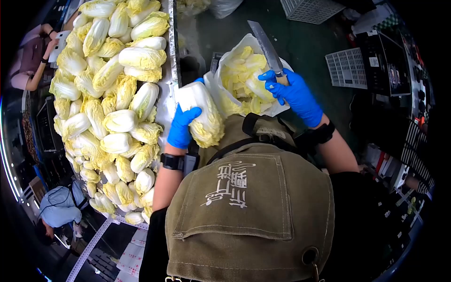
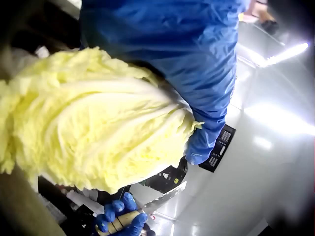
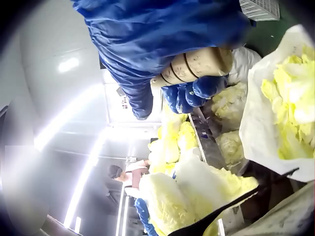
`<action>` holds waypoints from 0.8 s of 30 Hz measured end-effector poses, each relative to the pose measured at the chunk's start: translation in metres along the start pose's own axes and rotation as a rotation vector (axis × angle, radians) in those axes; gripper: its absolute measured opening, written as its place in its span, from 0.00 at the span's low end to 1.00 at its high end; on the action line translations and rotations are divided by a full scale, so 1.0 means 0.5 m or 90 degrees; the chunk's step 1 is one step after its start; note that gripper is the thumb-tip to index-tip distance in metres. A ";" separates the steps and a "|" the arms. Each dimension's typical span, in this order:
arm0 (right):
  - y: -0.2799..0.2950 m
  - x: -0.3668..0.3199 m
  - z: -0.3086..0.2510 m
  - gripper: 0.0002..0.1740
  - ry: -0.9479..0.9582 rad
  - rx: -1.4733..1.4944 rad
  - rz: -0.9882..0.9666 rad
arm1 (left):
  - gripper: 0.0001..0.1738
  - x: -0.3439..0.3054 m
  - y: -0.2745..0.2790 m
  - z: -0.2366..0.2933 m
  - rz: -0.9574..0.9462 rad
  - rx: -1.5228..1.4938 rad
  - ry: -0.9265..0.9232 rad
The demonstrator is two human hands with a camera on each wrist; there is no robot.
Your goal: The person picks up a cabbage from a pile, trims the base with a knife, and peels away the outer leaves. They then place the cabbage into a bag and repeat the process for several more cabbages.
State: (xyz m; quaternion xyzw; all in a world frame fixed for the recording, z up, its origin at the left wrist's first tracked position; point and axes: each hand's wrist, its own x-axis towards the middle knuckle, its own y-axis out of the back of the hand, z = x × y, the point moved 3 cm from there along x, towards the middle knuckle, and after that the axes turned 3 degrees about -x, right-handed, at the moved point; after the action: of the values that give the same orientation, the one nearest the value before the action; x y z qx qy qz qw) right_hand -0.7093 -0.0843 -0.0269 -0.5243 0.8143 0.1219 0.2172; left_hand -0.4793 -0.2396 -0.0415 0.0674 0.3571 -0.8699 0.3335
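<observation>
My left hand [image 1: 183,124] in a blue glove grips a napa cabbage [image 1: 204,117], white base up and yellow leafy end down, beside the metal table edge. A pale outer leaf [image 3: 211,179] stands off the cabbage's side in the right wrist view. My right hand [image 1: 298,96], also gloved in blue, holds a long knife [image 1: 267,49] by its wooden handle [image 3: 197,66]. The blade points up and away, apart from the cabbage. Just under the knife hand stands a white bag [image 1: 279,109] with loose yellow leaves [image 1: 244,70] in it.
On the left, a metal-edged table [image 1: 172,47] bears a big heap of napa cabbages [image 1: 120,121]. Grey plastic crates [image 1: 346,68] stand on the floor at the right. Another person [image 1: 33,58] is across the table, and one [image 1: 61,204] is at the lower left.
</observation>
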 end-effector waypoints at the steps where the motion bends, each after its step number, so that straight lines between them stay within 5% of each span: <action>1: -0.004 0.008 0.011 0.13 0.026 0.027 0.012 | 0.42 0.002 0.001 -0.019 -0.009 -0.037 0.011; 4: -0.033 0.057 0.053 0.11 0.137 0.093 0.052 | 0.36 0.032 -0.004 -0.073 0.033 -0.139 0.126; 10: -0.014 0.093 0.048 0.15 0.058 0.125 0.123 | 0.35 0.153 -0.045 -0.125 -0.061 -0.183 0.215; 17: -0.003 0.088 0.118 0.22 0.054 0.190 0.085 | 0.36 0.206 -0.104 -0.169 -0.034 0.068 0.039; 21: 0.030 0.075 0.130 0.22 0.022 0.324 0.098 | 0.39 0.193 -0.138 -0.144 -0.097 -0.127 0.064; 22: 0.040 0.082 0.146 0.22 0.038 0.355 0.093 | 0.39 0.190 -0.137 -0.143 -0.153 -0.036 0.025; 24: 0.042 0.078 0.152 0.22 0.019 0.265 0.065 | 0.38 0.176 -0.143 -0.163 -0.133 -0.099 0.115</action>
State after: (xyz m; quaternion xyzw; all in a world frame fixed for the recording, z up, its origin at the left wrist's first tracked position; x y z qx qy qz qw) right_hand -0.7249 -0.0742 -0.1127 -0.4281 0.8505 -0.0456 0.3023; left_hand -0.6015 -0.1947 -0.0917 0.0816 0.4568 -0.8601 0.2119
